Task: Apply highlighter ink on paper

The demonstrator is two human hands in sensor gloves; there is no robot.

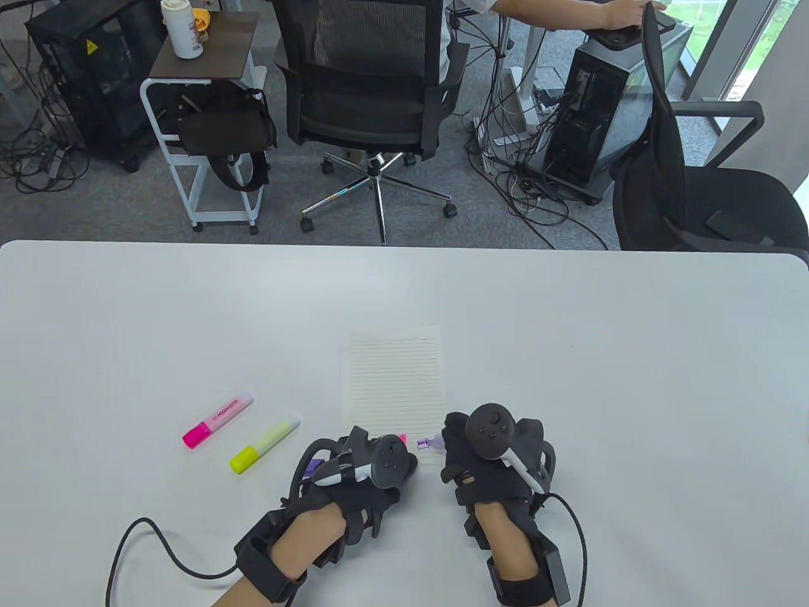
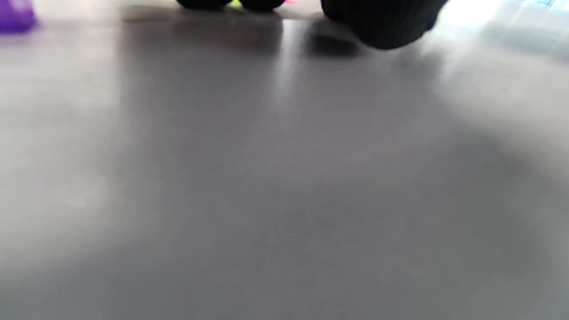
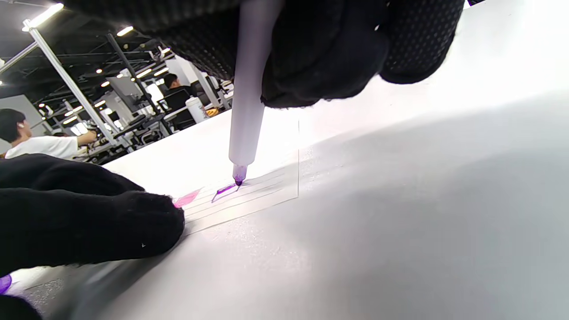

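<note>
A lined sheet of paper (image 1: 395, 379) lies mid-table. My right hand (image 1: 456, 442) grips a pale purple highlighter (image 3: 246, 111) nearly upright, its tip touching the sheet's near right corner beside a short purple stroke (image 3: 226, 190). A pink mark (image 3: 186, 198) sits just left of it. My left hand (image 1: 404, 463) rests on the paper's near edge, its fingers (image 3: 133, 222) pressing down close to the pink mark. A purple cap (image 1: 314, 466) shows at that hand's outer side; whether it is held is unclear. The left wrist view is a blur of table with the purple cap (image 2: 15, 15).
A pink highlighter (image 1: 218, 419) and a yellow highlighter (image 1: 264, 444), both capped, lie left of the paper. A glove cable (image 1: 158, 544) loops near the front left edge. Office chairs (image 1: 373, 95) and a person stand beyond the table's far edge.
</note>
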